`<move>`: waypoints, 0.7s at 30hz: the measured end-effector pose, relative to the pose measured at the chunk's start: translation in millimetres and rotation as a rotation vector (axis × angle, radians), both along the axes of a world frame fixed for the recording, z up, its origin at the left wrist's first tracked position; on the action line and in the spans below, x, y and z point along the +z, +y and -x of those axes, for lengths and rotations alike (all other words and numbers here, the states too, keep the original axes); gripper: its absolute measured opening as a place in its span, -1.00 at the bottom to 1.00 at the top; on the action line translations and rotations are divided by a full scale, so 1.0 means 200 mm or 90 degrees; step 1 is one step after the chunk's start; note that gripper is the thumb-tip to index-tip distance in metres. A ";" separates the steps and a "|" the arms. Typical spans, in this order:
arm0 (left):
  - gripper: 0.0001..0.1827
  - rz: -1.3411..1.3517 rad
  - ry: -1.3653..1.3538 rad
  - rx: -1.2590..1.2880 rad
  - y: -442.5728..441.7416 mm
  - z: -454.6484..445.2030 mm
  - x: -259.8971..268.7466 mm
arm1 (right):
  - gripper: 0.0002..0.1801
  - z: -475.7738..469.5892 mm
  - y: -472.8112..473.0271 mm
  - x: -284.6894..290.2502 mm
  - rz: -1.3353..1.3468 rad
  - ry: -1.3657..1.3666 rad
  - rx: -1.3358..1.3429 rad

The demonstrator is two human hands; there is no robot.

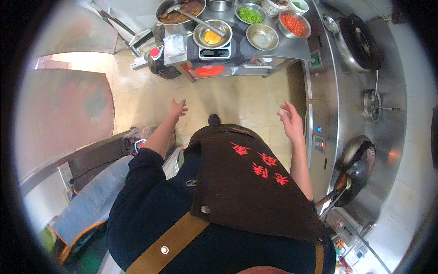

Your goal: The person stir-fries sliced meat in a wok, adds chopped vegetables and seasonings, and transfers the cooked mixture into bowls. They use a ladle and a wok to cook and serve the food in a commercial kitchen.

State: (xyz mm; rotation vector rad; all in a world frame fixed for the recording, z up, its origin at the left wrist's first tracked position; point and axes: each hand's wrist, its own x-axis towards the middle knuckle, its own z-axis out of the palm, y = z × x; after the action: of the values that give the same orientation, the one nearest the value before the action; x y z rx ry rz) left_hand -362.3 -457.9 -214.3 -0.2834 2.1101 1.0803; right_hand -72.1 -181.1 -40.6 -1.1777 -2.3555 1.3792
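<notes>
My left hand [178,109] hangs over the tiled floor with its fingers apart and holds nothing. Near the stove front, my right hand [291,120] is also in the air, fingers loosely bent, with nothing visible in it. Ahead of both hands stands a steel table [287,48]. On it a digital kitchen scale [215,53] carries a metal bowl [199,38] with yellow-orange contents [212,37]. To its right is a bare metal bowl [262,37]. A ladle [202,21] rests in a steel pot [181,28] of brown food, its handle reaching over the scale's bowl.
Bowls of chopped green [250,15] and red [292,24] pieces stand at the table's back. A dark jug with a red cap [155,52] is beside the table. Along the right runs a steel stove [386,137] with woks [356,171]. A power strip [66,175] is at left.
</notes>
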 end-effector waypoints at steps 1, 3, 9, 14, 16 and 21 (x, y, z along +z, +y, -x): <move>-0.35 -0.063 -0.036 -0.027 0.04 0.04 0.04 | -0.54 0.10 0.04 0.00 0.021 0.001 0.021; -0.39 -0.134 -0.034 -0.113 0.14 0.11 0.10 | -0.55 0.26 0.10 -0.02 0.061 0.009 0.058; -0.40 -0.106 0.243 -0.522 0.59 0.07 0.28 | -0.61 0.69 0.20 -0.20 0.117 -0.030 0.191; -0.34 0.038 0.267 -0.549 0.87 0.07 0.37 | -0.62 0.96 0.35 -0.26 0.147 -0.018 0.324; -0.30 0.086 0.288 -0.539 0.89 0.11 0.33 | -0.64 1.05 0.42 -0.29 0.161 0.002 0.374; -0.56 0.205 0.241 -0.611 0.90 0.13 0.43 | -0.68 1.19 0.60 -0.33 0.194 -0.010 0.414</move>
State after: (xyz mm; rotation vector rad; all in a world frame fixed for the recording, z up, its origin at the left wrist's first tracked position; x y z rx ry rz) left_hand -388.4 -278.6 -127.7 0.7809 2.3024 0.2249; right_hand -311.0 -60.9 -105.7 -0.4632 -2.7395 1.9755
